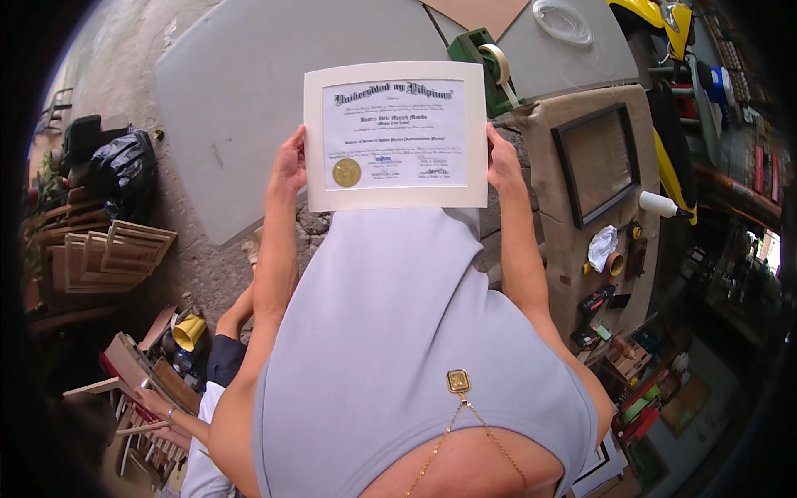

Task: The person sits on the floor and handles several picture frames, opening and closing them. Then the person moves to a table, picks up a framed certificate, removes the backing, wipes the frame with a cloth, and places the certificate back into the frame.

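Observation:
Upright in front of me is a certificate (394, 133) with a gold seal, set in a cream mat board (394, 199). My left hand (290, 162) grips the mat's left edge, and my right hand (503, 158) grips its right edge at about the same height. Both hands are closed on the sides, with some fingers hidden behind the board. Just beyond its upper right corner stands a green tape dispenser (486, 70) with a roll of tape. The board overlaps the near part of a grey table (241, 108).
A coil of clear cord (563, 23) lies on the table at the far right. On a brown-covered bench (540, 166) are a dark frame (628, 124), a white spool-like item (657, 204) and a power drill (596, 299). Wooden frames (116, 257) lean at left; another person's arm (195, 425) shows below.

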`<state>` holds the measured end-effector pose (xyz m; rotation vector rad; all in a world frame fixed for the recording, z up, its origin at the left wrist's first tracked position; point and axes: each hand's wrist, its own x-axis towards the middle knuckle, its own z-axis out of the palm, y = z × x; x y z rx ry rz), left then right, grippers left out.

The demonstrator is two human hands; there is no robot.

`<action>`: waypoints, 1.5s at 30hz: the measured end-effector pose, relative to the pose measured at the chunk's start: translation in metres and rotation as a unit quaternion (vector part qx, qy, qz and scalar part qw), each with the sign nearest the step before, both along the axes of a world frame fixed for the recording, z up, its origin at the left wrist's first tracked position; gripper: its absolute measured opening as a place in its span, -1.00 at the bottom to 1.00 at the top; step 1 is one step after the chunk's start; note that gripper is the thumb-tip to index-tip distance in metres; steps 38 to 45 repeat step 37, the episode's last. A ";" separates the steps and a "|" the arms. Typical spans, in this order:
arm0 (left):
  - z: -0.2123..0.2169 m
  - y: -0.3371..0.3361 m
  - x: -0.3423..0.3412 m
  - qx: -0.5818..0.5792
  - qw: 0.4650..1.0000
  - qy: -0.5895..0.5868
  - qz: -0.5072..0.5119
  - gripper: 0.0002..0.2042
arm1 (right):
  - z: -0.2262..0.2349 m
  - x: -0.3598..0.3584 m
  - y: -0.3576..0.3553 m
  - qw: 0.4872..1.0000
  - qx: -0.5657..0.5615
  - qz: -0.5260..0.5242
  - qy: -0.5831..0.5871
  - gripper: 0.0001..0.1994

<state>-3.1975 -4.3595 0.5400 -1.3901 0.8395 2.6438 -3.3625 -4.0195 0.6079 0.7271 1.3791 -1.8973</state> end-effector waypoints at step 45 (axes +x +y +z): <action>0.095 0.061 -0.067 -0.030 0.995 0.076 -0.059 -0.65 | 0.079 -0.041 0.079 0.935 -0.260 0.062 0.233 -0.78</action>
